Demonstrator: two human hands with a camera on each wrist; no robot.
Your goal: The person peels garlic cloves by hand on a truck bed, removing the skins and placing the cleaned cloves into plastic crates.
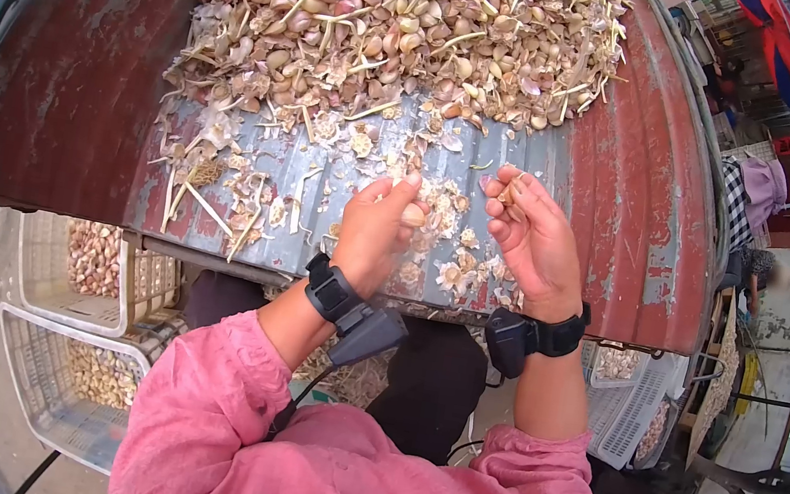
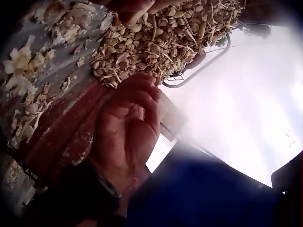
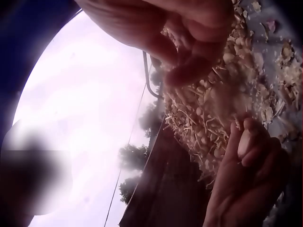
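My left hand holds a pale garlic clove in its curled fingers, over the littered middle of the metal sheet. The clove also shows in the right wrist view, in the left hand at lower right. A little to the right, my right hand pinches a small brownish garlic piece between thumb and fingers. A gap separates the hands. Beyond them lies a large heap of garlic cloves mixed with dry stalks and skins. Broken root ends and skin scraps lie scattered below the hands.
The ridged sheet, red and grey with flaking paint, ends close to the lap. Plastic baskets with cloves stand at lower left, and another crate sits at right. Dry stalks lie left of the hands.
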